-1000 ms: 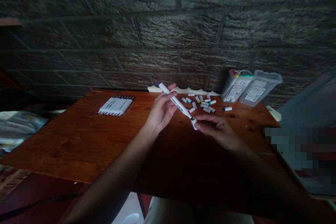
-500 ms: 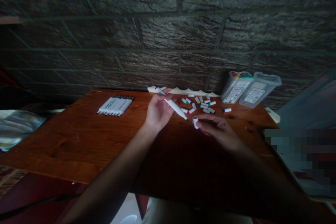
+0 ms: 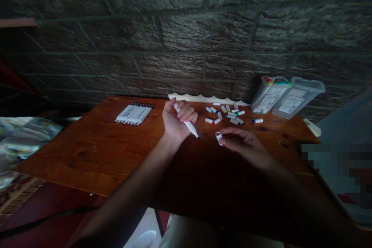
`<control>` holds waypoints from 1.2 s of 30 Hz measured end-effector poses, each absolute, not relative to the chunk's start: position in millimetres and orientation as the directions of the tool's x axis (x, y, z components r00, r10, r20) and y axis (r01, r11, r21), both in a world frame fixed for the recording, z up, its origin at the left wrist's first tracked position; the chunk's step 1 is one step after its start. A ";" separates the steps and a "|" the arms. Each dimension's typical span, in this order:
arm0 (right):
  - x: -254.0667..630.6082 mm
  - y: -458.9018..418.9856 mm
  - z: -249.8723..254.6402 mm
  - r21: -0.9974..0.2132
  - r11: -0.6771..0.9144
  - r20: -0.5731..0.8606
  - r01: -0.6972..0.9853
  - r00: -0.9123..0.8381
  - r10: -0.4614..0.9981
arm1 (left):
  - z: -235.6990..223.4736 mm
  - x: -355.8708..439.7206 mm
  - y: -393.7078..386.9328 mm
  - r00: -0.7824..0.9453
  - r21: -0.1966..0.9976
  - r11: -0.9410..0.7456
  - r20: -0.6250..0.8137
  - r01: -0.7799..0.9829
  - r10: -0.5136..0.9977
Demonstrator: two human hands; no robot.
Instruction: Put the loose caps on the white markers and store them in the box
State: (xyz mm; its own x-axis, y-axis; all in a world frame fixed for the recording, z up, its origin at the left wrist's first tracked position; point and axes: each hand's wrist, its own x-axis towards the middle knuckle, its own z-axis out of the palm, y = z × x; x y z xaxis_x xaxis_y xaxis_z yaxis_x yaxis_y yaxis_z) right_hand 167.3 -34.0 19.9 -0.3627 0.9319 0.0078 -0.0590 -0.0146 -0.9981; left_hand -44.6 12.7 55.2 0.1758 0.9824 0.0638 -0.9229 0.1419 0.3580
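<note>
My left hand (image 3: 178, 121) is closed around a white marker (image 3: 191, 128), whose dark bare tip points down and to the right. Between the thumb and fingers of my right hand (image 3: 242, 141) is a small white marker cap (image 3: 219, 138), its hollow end facing up and left, with a purple mark at the lower end. Cap and tip are apart, with a short gap between them. Behind my hands lies a loose group of white caps (image 3: 231, 115) with coloured ends. A row of white markers (image 3: 134, 114) lies side by side on the left.
The wooden table (image 3: 87, 143) meets a dark stone-block wall (image 3: 186, 35). At the back right stand two clear plastic boxes, one holding coloured-tipped markers (image 3: 269, 95), the other a labelled box (image 3: 293, 100). A wavy white strip (image 3: 203, 99) runs along the wall. Plastic bags (image 3: 26, 135) lie at left.
My left fingers have curled round the marker, and its purple back end no longer shows. The tip has swung down and left, away from the cap. The cap has tilted slightly in my right hand.
</note>
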 end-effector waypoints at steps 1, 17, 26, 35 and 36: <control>166.5 -34.4 19.4 -0.999 -0.010 0.008 -0.047 -0.377 0.926 | 55.2 -45.4 12.8 0.176 0.356 0.145 0.055 -0.923 0.983; 157.3 -44.3 16.9 -0.988 0.100 0.028 0.117 -0.506 0.862 | 54.1 -43.0 6.2 0.165 0.350 0.133 0.062 -0.927 0.984; 153.3 -47.6 19.6 -0.976 0.150 0.043 0.155 -0.540 0.840 | 55.2 -39.4 4.4 0.140 0.450 0.123 0.004 -0.884 0.990; 154.0 -47.0 18.0 -0.981 0.058 -0.041 0.183 -0.491 0.870 | 54.3 -33.3 4.6 0.126 0.477 0.108 0.006 -0.872 0.992; 154.0 -46.9 18.2 -0.981 0.049 -0.048 0.186 -0.486 0.873 | 54.1 -33.2 4.9 0.129 0.476 0.108 0.012 -0.873 0.992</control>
